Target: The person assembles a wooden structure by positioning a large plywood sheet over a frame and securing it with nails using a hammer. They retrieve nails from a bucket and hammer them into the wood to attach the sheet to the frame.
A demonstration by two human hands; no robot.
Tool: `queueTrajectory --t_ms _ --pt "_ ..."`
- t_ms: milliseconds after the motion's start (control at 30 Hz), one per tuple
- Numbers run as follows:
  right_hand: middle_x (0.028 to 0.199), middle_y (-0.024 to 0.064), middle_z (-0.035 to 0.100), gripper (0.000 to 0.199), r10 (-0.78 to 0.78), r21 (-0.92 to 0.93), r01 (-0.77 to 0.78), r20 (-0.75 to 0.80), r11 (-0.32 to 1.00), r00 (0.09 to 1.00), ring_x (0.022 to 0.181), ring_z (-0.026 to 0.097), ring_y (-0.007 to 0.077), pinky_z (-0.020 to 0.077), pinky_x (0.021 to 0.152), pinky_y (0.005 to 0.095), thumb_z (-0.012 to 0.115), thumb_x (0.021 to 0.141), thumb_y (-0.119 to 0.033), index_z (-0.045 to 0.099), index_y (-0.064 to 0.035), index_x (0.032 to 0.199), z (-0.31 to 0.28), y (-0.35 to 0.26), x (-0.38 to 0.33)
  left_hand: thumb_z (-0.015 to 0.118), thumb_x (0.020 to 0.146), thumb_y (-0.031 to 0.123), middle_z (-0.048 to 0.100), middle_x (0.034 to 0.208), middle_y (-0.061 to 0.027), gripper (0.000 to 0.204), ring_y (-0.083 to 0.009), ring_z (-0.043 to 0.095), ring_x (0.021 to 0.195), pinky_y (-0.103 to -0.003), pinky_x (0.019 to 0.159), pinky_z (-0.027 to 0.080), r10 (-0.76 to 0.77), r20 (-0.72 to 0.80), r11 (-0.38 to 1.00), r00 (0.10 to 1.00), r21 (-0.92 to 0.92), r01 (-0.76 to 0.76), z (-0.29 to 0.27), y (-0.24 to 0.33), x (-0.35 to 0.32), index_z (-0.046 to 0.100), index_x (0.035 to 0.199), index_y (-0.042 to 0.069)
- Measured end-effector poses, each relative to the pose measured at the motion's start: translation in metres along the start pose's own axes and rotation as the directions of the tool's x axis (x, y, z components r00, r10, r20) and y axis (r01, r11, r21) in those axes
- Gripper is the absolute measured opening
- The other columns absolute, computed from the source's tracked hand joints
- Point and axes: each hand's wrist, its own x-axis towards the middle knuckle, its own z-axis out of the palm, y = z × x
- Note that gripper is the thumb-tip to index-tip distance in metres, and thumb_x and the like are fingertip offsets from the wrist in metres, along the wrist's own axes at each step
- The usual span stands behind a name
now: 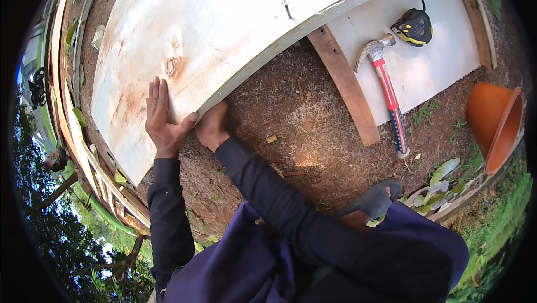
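A large pale plywood panel with brown knots slopes across the upper middle. My left hand lies flat near its lower edge, fingers stretched out together and thumb apart at the rim. My right hand reaches in under that same edge, just right of the left thumb. Its fingers are hidden behind the panel, so whatever they touch or hold cannot be seen. A nail stands partly driven in the panel, its head sticking up. To the right, a claw hammer with a red and blue handle rests partly on a second white board.
A black and yellow tape measure lies on the second board, which has brown wooden battens. An orange bucket is tipped at right. My shoe rests on brown soil. Long wooden strips line the left.
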Motion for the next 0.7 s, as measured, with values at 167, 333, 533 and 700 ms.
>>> queueTrajectory --t_ms 167,333,533,700 --pt "0.137 0.0137 0.059 0.054 0.002 -0.017 -0.003 -0.026 1.0 1.0 0.126 0.058 0.0234 0.0468 0.106 0.0378 0.036 0.107 -0.039 0.05 0.0013 0.14 0.001 -0.001 -0.005 0.08 0.074 0.065 0.049 0.154 -0.0224 0.103 -0.0368 0.042 0.147 -0.05 0.12 0.033 -0.013 0.019 1.0 1.0 -0.017 0.014 0.001 0.001 0.001 0.052 0.147 -0.001" --pt "0.135 0.0137 0.06 0.053 0.027 -0.052 -0.028 -0.029 0.998 0.999 0.125 0.059 0.0233 0.0469 0.106 0.0377 0.037 0.107 -0.038 0.05 0.0015 0.14 0.005 -0.003 -0.005 0.078 0.074 0.067 0.049 0.154 -0.0222 0.104 -0.0364 0.041 0.147 -0.05 0.121 0.032 -0.022 0.017 1.0 1.0 -0.006 0.022 0.001 0.001 0.001 0.052 0.148 -0.001" --pt "0.138 0.0138 0.058 0.054 0.057 -0.015 -0.057 -0.046 0.998 0.997 0.125 0.058 0.0226 0.046 0.107 0.0384 0.037 0.108 -0.039 0.048 0.0013 0.142 0.001 -0.003 -0.006 0.071 0.077 0.076 0.045 0.157 -0.0218 0.109 -0.0389 0.038 0.149 -0.05 0.121 0.031 0.003 0.025 1.0 1.0 0.015 -0.003 0.0 0.004 0.003 0.048 0.15 -0.001" --pt "0.14 0.0128 0.056 0.056 0.073 0.009 -0.073 -0.02 0.997 0.997 0.129 0.056 0.0224 0.044 0.11 0.0387 0.037 0.108 -0.041 0.046 0.0006 0.144 -0.007 -0.002 -0.002 0.063 0.076 0.084 0.036 0.163 -0.0197 0.117 -0.0376 0.029 0.153 -0.053 0.124 0.022 0.004 0.089 0.999 0.996 0.039 -0.007 0.0 0.003 0.007 0.04 0.156 0.002"
